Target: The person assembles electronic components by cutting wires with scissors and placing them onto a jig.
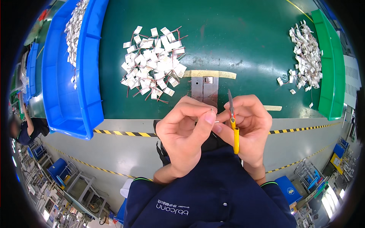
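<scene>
My left hand (182, 131) is closed in a pinch, thumb against forefinger. Only a thin, pale end (216, 122) of what lies between the two hands shows, so its kind is hidden. Close beside it, my right hand (253, 127) grips small yellow-handled scissors (236, 140), their dark blades pointing away from me. Just beyond my fingers, a metal fixture plate (197, 86) sits at the front edge of the green table (243, 41). Beyond the left hand lies a loose heap of small white connectors (150, 62) with dark and red wires.
A blue bin (59, 87) stands at the left, with more white pieces (72, 38) by it. Another pile of white connectors (306, 57) lies beside a green bin (330, 64) at the right. Beige tape (224, 75) crosses the table behind the plate. A person (28, 127) is at far left.
</scene>
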Action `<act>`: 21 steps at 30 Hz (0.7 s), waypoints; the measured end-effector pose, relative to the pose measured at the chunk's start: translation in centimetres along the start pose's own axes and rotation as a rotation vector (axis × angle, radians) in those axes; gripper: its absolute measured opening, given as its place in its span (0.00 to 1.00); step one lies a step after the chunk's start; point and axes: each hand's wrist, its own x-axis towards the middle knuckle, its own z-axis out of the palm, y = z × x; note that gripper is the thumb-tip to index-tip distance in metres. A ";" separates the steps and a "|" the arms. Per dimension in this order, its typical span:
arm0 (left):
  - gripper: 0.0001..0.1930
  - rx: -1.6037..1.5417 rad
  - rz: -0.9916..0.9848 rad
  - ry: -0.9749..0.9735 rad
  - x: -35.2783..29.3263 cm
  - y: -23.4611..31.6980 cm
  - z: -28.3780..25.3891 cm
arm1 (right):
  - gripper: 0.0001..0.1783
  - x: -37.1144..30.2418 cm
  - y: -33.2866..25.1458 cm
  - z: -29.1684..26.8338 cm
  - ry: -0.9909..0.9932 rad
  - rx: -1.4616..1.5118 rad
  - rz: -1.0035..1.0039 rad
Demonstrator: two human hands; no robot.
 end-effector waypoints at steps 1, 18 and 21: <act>0.02 -0.001 -0.001 0.002 0.0 0.0 0.0 | 0.22 0.0 0.0 0.0 -0.004 -0.005 -0.003; 0.03 -0.085 -0.079 -0.056 -0.3 1.0 -0.8 | 0.11 3.4 -3.9 -3.9 -0.411 0.074 0.407; 0.03 -0.080 -0.109 -0.067 -0.2 1.3 -0.7 | 0.11 3.5 -4.1 -4.0 -0.434 0.075 0.448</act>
